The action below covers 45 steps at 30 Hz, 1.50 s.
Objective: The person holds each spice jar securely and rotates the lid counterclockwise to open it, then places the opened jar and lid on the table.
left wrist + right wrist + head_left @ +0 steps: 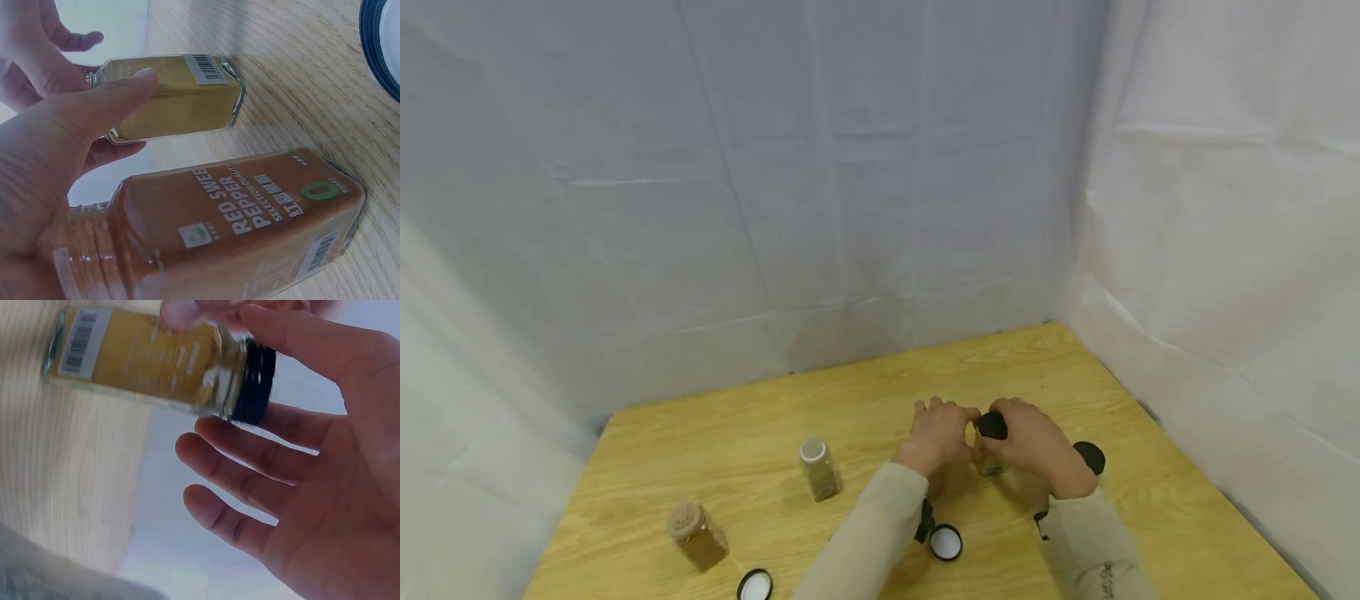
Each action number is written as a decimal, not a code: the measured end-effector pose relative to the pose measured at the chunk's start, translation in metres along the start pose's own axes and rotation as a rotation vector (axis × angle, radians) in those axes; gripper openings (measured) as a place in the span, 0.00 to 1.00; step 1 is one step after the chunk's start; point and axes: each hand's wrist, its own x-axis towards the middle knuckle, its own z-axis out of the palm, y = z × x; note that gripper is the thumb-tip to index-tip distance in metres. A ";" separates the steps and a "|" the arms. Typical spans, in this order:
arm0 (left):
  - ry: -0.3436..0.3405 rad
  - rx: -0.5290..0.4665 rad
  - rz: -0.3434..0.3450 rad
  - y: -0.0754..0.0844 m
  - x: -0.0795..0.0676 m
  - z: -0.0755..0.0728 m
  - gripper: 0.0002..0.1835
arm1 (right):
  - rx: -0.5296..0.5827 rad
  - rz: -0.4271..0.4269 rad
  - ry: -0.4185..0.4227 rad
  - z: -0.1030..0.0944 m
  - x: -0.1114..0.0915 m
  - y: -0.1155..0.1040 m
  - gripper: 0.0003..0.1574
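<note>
A square glass spice jar of yellow powder (172,100) stands on the table with a black screw lid (992,426) on its neck. My left hand (942,433) holds the jar body, its thumb along one side. My right hand (1033,437) grips the lid between thumb and index finger; the other fingers (231,469) extend loosely past the jar in the right wrist view. Close by the left hand stands a lidless jar of red sweet pepper (250,219), with its threaded neck bare. In the head view the left arm mostly hides that jar.
Left on the table are a brown spice jar (698,535) with a shaker top and a jar with a pale top (818,470). Two upturned lids, one near front left (754,586), one by the left wrist (945,542), lie there. A black lid (1089,457) shows behind the right wrist.
</note>
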 end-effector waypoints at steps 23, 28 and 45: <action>-0.011 0.002 0.005 0.000 0.000 0.001 0.31 | -0.038 0.034 -0.001 -0.010 -0.007 0.003 0.22; 0.006 0.003 0.015 0.000 -0.001 0.001 0.27 | -0.040 0.035 0.007 -0.002 -0.004 -0.002 0.30; -0.013 0.008 0.000 -0.001 -0.003 0.000 0.32 | -0.002 0.057 -0.014 -0.013 -0.010 0.001 0.23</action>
